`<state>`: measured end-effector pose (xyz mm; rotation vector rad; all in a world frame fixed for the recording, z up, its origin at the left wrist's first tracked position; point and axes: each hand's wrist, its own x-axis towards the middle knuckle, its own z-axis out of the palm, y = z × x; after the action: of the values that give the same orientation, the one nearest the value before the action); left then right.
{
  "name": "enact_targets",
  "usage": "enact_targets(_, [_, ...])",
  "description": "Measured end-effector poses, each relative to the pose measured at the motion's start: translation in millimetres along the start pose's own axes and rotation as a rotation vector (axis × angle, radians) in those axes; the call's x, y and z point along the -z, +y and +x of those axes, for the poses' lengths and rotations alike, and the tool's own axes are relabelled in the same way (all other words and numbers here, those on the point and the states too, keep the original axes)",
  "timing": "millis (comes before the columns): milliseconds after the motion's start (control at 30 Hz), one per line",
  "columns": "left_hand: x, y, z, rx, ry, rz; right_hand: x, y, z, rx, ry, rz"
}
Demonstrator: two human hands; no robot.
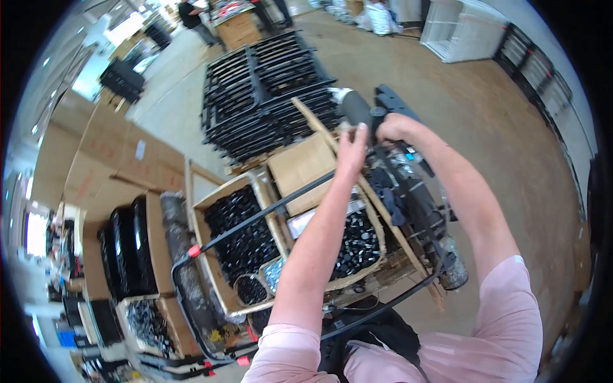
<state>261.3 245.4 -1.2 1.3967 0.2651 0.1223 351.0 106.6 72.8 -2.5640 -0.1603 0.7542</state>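
Observation:
My right hand (394,128) is closed, its fingers curled round a dark thing I cannot make out, beside a grey padded roll (355,108). My left hand (352,148) is raised close to it, near the roll's lower end and a long wooden strip (389,220). Its fingers are blurred, so whether they grip anything is unclear. A black tubular frame (262,212) with red end pieces lies across the boxes under my left forearm. Below it stand a carton of small black plastic parts (233,217) and another carton of black caps (359,246), partly hidden by my arm.
Black metal frames (265,89) are stacked on a pallet ahead. At left, a large open carton (121,153) stands by black-wrapped bundles (125,246). White racks (463,32) stand at the far right. A person (196,22) is at the back.

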Motion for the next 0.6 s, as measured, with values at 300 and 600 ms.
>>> enact_targets(300, [190.0,-8.9,-139.9,0.268,-0.027,-0.302,-87.0,-87.5,-139.4,0.338,0.161,0.34])
enact_targets(600, [391.7,-44.9,-323.3,0.429,0.237,-0.018,-382.1,-192.5,-263.8,0.862,-0.051,-0.374])
